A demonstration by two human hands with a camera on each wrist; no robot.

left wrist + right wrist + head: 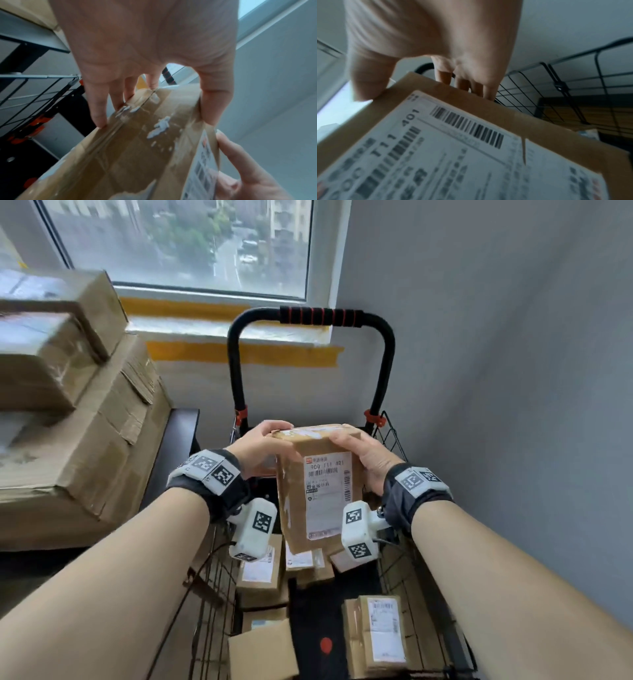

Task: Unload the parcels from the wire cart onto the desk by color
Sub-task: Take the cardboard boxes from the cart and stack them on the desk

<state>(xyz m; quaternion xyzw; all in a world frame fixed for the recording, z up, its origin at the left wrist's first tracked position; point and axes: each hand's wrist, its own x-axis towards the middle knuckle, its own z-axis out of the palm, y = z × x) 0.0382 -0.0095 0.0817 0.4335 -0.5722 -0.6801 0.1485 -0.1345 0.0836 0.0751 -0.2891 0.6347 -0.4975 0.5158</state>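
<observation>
- Head view: brown parcel point(318, 484) held upright above wire cart point(394, 440).
- Left hand point(260, 450) fingers point(97, 108) curled round its left edge.
- Right hand point(366, 460) gripping its right edge.
- More parcels point(383, 631) inside cart.

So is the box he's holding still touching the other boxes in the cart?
Apart. The head view shows the box lifted in both hands, above the parcels in the cart.

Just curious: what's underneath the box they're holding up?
Below the held box the wire cart holds more brown parcels and a black one with a red dot. The box, both hands and wrist cameras hide the rest.
</observation>
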